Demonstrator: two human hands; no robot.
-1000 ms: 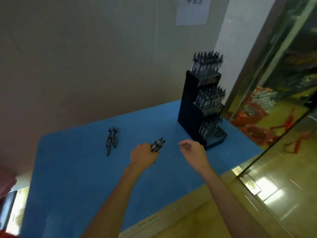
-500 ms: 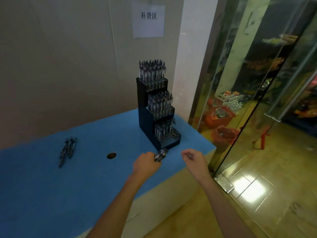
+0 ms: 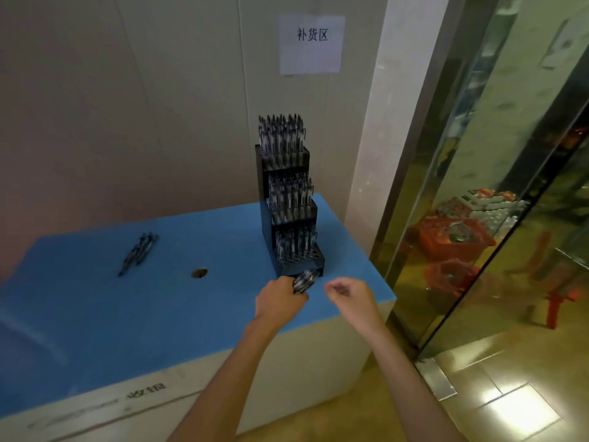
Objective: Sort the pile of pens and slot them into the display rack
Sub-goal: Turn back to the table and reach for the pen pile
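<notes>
Left hand: the left hand (image 3: 278,298) is clenched around a bundle of pens (image 3: 305,280), whose dark ends stick out past the thumb side toward the foot of the rack; the hand is above the blue bench top near its right front corner.
Right hand: the right hand (image 3: 350,295) is just beside the left, apart from it, with its fingers (image 3: 334,287) curled inward toward the thumb; whether they pinch anything is too small and blurred to tell.
Held pens: the bundle's tips lie right in front of the lowest step of the rack; touching or just short of it cannot be told.
Rack: a black stepped display rack (image 3: 288,215) stands upright on the far right part of the bench, near the wall; it has three tiers, each with pens standing upright in it, and the front rows of holes on the lowest tier are open.
Loose pens: a small pile of pens (image 3: 138,252) lies flat on the left part of the bench, well apart from the rack and from both hands.
Bench: the bench (image 3: 95,314) has a blue top and a pale front with dark characters on it; a round hole (image 3: 199,273) sits in the top between the loose pens and the rack.
Wall: a white paper sign (image 3: 311,43) with printed characters hangs above the rack.
Right side: a glass partition (image 3: 510,186) shows orange baskets (image 3: 452,240) behind it.
</notes>
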